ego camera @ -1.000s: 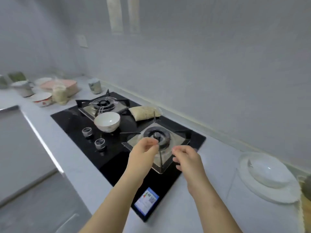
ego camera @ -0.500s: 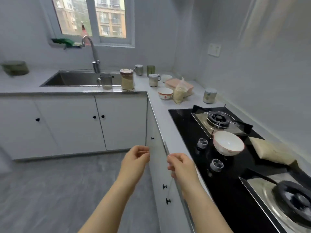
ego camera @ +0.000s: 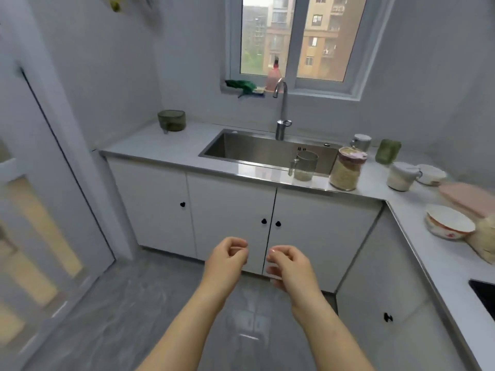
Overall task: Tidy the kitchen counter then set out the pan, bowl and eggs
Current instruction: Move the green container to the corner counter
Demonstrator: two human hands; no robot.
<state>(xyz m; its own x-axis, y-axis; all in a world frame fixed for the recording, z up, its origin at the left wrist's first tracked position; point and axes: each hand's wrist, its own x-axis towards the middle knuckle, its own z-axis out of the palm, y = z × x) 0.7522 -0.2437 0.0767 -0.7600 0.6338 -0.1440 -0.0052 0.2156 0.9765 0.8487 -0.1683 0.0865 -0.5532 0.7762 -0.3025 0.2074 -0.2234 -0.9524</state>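
My left hand [ego camera: 227, 259] and my right hand [ego camera: 290, 266] hover side by side at waist height over the grey floor, in front of the sink cabinet doors [ego camera: 233, 218]. Their fingers are loosely curled and hold nothing. A white bowl with a red pattern [ego camera: 448, 222] stands on the right arm of the grey counter [ego camera: 428, 253], well to the right of my hands. Beside it, at the frame edge, lies a bag of grains [ego camera: 482, 239]. The black hob corner [ego camera: 484, 293] shows at the far right.
The steel sink [ego camera: 257, 148] and faucet [ego camera: 281, 113] sit under the window. Right of them stand a glass pitcher [ego camera: 304, 166], a grain jar [ego camera: 345, 170], a white lidded cup [ego camera: 401, 176], a green mug [ego camera: 387, 151] and a pink board [ego camera: 471, 198]. A green container [ego camera: 171, 120] stands far left.
My view has swung left from the hob to the sink and window. Both hands stayed in front of me, loosely curled and holding nothing.
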